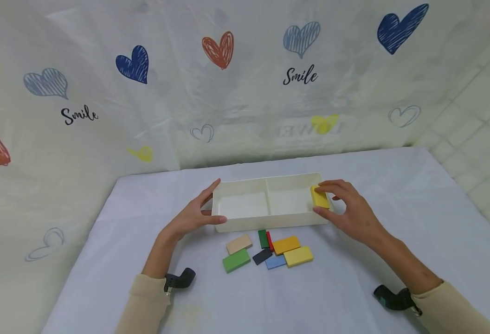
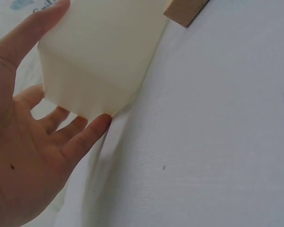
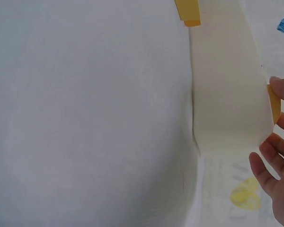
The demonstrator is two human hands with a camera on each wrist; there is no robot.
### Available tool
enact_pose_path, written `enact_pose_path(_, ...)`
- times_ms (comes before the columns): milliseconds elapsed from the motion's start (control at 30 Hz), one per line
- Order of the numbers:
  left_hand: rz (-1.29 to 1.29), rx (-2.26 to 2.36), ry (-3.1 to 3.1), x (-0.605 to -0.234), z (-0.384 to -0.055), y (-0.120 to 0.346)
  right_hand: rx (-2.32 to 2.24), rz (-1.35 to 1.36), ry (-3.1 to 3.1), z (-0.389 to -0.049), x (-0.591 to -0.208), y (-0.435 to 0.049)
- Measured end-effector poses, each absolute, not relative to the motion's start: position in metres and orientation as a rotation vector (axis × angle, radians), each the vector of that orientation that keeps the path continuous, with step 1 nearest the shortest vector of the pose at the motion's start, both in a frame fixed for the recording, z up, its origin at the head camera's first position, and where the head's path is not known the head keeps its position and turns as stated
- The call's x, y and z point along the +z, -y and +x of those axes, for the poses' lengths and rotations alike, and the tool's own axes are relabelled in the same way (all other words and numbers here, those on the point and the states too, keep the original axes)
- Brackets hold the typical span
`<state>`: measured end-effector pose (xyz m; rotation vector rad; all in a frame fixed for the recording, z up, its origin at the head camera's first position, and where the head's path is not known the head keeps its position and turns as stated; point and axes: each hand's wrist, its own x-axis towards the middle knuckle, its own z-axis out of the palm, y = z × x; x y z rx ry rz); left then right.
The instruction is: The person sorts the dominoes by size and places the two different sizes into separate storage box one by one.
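A white two-compartment box lies lengthwise on the table. My left hand holds its left end, thumb at the front wall and fingers around the far corner; the left wrist view shows fingertips against the box's end wall. Between the thumb and fingers of my right hand is a yellow block, tilted at the right end of the right compartment. In the right wrist view, part of that block shows above the box rim; whether it touches the box floor is hidden.
In front of the box lie several flat blocks: tan, light green, dark green, red, black, orange, blue and another yellow one. Behind the table hangs a heart-printed cloth.
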<state>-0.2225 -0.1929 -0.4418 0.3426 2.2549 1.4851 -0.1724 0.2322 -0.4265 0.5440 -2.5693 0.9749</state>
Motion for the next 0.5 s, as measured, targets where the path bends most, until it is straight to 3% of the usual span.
enact_pose_path(500,0.353,1.487,-2.26,-0.4429,-0.2236,0.1942,0.973,0.545,2.608,-0.1749,-0.4258,-0.2312)
